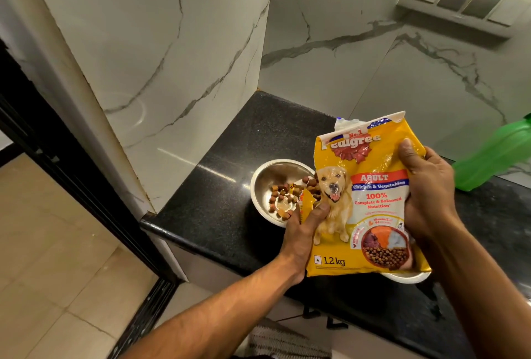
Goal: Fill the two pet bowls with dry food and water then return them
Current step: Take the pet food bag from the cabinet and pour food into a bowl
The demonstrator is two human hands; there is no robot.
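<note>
Both hands gripped a yellow dog food bag (365, 200), the left hand (301, 232) at its lower left edge, the right hand (425, 189) on its right side. Left of the left hand, kibble (283, 196) lay in a steel bowl (260, 186) on the black bench (218, 203). A second bowl (408, 276) peeked from under the bag. A green bottle (494, 154) lay right of the right hand.

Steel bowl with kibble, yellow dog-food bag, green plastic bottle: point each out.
Steel bowl with kibble (263, 183): head view, bare inner wall.
Yellow dog-food bag (373, 203): head view, front panel.
Green plastic bottle (494, 154): head view, body.

Two bowls (263, 183) (408, 277), one bag (370, 203), one bottle (494, 154)
</note>
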